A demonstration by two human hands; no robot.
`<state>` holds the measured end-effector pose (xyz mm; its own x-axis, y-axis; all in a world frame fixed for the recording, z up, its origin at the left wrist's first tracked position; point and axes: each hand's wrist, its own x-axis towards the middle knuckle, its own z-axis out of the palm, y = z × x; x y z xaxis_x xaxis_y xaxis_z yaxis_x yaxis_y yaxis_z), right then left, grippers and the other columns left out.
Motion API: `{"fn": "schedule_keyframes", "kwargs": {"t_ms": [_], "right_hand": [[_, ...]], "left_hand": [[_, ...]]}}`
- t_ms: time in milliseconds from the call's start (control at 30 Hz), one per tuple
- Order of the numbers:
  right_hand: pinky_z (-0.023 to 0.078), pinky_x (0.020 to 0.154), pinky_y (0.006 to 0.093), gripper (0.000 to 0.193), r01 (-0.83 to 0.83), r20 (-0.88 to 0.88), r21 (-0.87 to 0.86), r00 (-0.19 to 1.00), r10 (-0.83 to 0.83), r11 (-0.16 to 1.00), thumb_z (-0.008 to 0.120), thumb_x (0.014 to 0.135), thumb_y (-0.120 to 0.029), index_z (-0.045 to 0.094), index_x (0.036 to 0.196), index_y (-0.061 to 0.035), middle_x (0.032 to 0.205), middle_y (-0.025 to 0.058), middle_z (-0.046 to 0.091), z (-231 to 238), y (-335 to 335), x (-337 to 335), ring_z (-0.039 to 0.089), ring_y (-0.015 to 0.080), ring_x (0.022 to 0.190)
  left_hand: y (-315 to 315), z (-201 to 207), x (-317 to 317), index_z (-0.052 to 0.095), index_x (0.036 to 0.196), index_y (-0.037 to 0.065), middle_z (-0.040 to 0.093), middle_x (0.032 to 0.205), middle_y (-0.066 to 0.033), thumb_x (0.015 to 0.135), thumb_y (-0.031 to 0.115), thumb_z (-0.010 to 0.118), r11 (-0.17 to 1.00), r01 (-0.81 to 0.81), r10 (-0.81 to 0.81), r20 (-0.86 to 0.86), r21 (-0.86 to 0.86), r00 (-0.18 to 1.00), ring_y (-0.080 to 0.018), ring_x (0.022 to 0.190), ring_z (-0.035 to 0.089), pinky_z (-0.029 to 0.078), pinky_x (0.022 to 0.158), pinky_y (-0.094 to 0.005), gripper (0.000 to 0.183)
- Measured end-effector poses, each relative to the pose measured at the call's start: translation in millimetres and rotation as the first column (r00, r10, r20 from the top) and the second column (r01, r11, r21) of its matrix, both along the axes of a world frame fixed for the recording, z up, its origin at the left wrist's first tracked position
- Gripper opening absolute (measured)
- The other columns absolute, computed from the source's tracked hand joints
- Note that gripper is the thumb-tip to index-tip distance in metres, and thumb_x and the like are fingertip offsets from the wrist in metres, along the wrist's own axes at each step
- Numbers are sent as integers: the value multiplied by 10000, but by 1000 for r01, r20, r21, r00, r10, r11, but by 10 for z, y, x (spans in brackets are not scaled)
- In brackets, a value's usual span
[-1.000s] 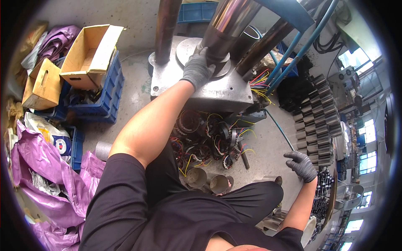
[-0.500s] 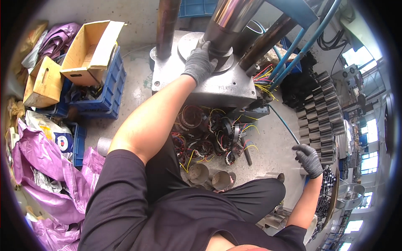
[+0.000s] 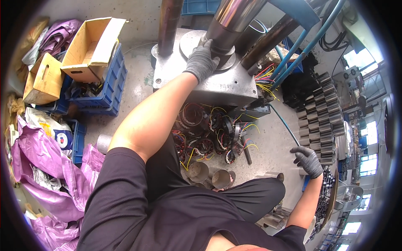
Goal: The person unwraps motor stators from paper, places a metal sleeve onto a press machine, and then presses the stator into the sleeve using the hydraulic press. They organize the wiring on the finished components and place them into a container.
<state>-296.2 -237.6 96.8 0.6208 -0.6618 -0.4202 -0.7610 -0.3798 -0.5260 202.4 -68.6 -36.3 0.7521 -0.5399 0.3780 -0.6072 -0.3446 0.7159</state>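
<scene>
Steel cylinder [image 3: 234, 19] above plate [image 3: 189, 42]; white sack [image 3: 39, 119] bears round label [image 3: 63, 139].

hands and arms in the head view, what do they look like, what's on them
The left hand and right hand wear close-fitting dark grey gloves reaching the wrists. The forearms are bare below short, dark sleeves.

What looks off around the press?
Nothing damaged or spilled that I can make out, just clutter: wired parts in a tangled heap on the floor before the press block, and a crumpled purple sack at left.
</scene>
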Motion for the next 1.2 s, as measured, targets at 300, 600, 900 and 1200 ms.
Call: {"fn": "schedule_keyframes", "kwargs": {"t_ms": [300,600,900,1200], "right_hand": [[544,646,289,258,-7,89,0,996,7,1000,614,967,-107,724,1190,-34,989,38,730,21,-45,-17,680,127,764],[543,648,290,268,42,162,-46,986,-34,998,616,959,-103,725,1196,-42,1064,53,738,-39,-57,-52,686,137,771],[561,651,297,283,46,198,-33,979,-39,998,620,967,-108,711,1227,-46,1083,46,738,-12,-80,-61,696,138,795],[550,688,283,308,10,198,5,980,-11,1000,609,978,-155,699,1249,-40,1138,54,738,-23,-211,-124,688,134,805]], "left_hand": [[0,-5,1,456,1481,-7,541,1460,-238,874,203,746,1000,2,-3,-6,-14,1000,-400,1335,540,419,1170,-428,705],[-18,-14,4,453,1484,-9,552,1447,-240,866,206,753,1000,-16,16,11,1,1000,-395,1328,549,420,1172,-428,720],[-10,-36,13,460,1479,-11,557,1441,-245,863,199,754,1000,-10,10,19,-20,1000,-399,1327,549,423,1169,-426,714],[-7,-12,-7,457,1483,-9,533,1473,-239,869,193,749,1000,-1,1,13,-28,1000,-396,1356,526,407,1183,-429,709]]}}
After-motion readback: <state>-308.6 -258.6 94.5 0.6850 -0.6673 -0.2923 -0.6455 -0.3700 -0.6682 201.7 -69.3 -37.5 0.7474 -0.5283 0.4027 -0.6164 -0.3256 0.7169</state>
